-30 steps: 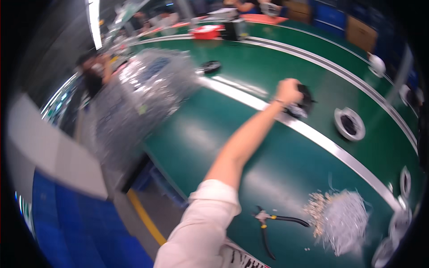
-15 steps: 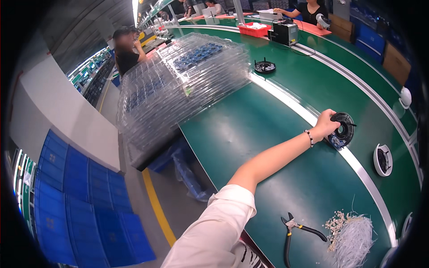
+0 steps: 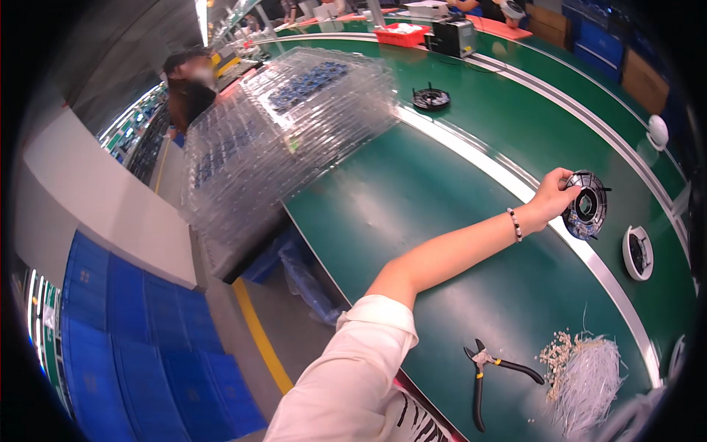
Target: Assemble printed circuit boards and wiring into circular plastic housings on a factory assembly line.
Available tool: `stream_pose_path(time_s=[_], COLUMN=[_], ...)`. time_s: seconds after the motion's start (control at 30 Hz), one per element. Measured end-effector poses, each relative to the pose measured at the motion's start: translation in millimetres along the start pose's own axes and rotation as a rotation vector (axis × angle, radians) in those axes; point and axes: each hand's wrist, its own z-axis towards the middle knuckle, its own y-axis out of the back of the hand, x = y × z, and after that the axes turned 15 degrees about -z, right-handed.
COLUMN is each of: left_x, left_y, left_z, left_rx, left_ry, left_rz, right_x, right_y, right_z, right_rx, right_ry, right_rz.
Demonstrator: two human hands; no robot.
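Observation:
My left hand [image 3: 554,197] reaches out over the white rail and is closed on the rim of a black ring-shaped plastic part [image 3: 593,193]. The part has a round hole, thin prongs and blue board pieces at its lower side. It is held tilted above the green line. My right hand is not in view. Diagonal cutters [image 3: 482,359] with black and yellow handles lie spread on the green tabletop [image 3: 383,191]. Beside them is a heap of clear thin plastic strips [image 3: 589,383] with small beige bits [image 3: 557,357].
Stacked clear trays [image 3: 294,118] stand at the left. On the line are another black ring part [image 3: 431,98], a white housing [image 3: 638,254], a red bin [image 3: 401,34] and a black box [image 3: 452,38]. Blurred white shapes lie lower right. Blue crates [image 3: 125,309] stand left; a person [image 3: 190,96] is behind the trays.
The black part, in my left hand, has shifted slightly right and turned so its ring shows more face-on. The whole view has swung a little.

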Motion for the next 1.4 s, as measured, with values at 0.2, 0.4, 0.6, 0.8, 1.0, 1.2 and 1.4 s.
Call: stream_pose_path(time_s=[0.2,0.4,0.6,0.8,1.0,1.2,1.4], left_x=[-3,-7,-4,1,9,30,23], left_y=[-11,-22,-38,-37,-50,-75,-70], left_z=[-19,-29,-40,-46,-58,-104,-110], left_rx=[0.095,0.168,0.247,0.234,0.28,0.294,0.721], left_ry=[0.042,0.172,0.2,0.202,0.116,0.11,0.499], left_rz=[0.187,-0.1,-0.097,-0.102,-0.176,-0.185,-0.089], right_x=[102,134,103,90,62,51,64], right_y=[-46,-61,-70,-84,-83,-141,-146], right_z=[7,10,36,41,61,56,51], right_rx=[0.342,0.552,0.648,1.128,0.773,0.208,0.241], right_ry=[0.265,0.344,0.341,0.298,0.126,-0.796,-0.667], right_rz=[0.656,0.659,0.756,0.663,0.874,1.264,1.118])
